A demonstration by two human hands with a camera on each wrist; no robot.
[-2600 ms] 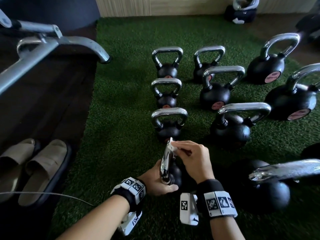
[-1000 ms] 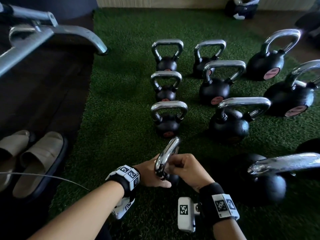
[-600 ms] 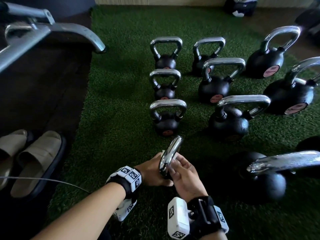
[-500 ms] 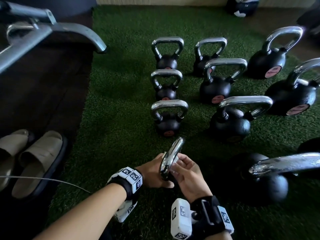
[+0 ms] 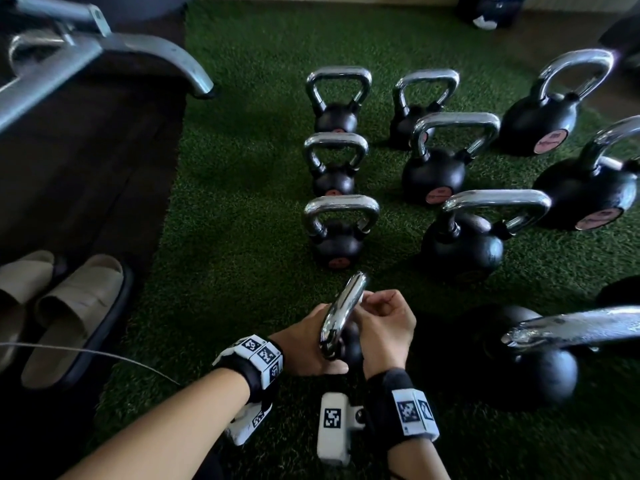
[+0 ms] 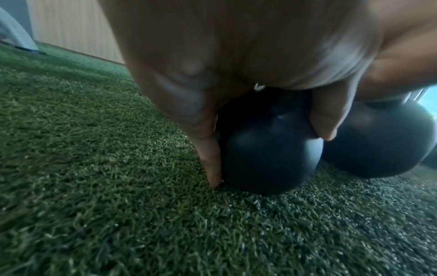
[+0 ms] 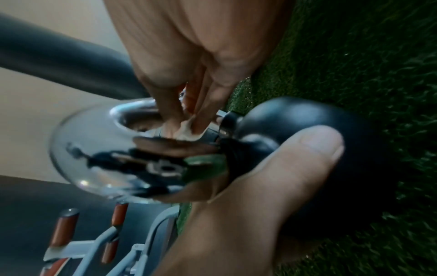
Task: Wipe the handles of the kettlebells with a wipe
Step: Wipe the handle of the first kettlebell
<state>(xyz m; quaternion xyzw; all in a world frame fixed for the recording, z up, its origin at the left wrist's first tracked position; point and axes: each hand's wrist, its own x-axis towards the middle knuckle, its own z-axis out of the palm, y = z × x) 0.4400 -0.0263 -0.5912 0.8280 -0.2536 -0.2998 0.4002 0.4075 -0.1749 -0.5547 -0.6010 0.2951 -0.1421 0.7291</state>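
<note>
A small black kettlebell with a chrome handle [image 5: 341, 315] stands nearest me on the green turf. My left hand [image 5: 304, 344] wraps round its black ball [image 6: 269, 149], thumb on one side and fingers on the other. My right hand [image 5: 384, 323] pinches a white wipe [image 5: 362, 297] against the upper right side of the handle. In the right wrist view the wipe [image 7: 189, 132] is squeezed between my fingertips inside the handle loop [image 7: 99, 149]. Most of the wipe is hidden by my fingers.
Several more kettlebells stand in rows behind, the closest [image 5: 341, 230] just beyond the held one. A large one [image 5: 540, 362] lies close on my right. On the dark floor to the left are sandals [image 5: 69, 306], a thin cable [image 5: 86, 355] and a metal machine arm [image 5: 104, 53].
My right hand slid down the handle, turned palm-up with its fingers inside the loop, then turned back and moved up the handle with the wipe. My left hand kept hold of the ball.
</note>
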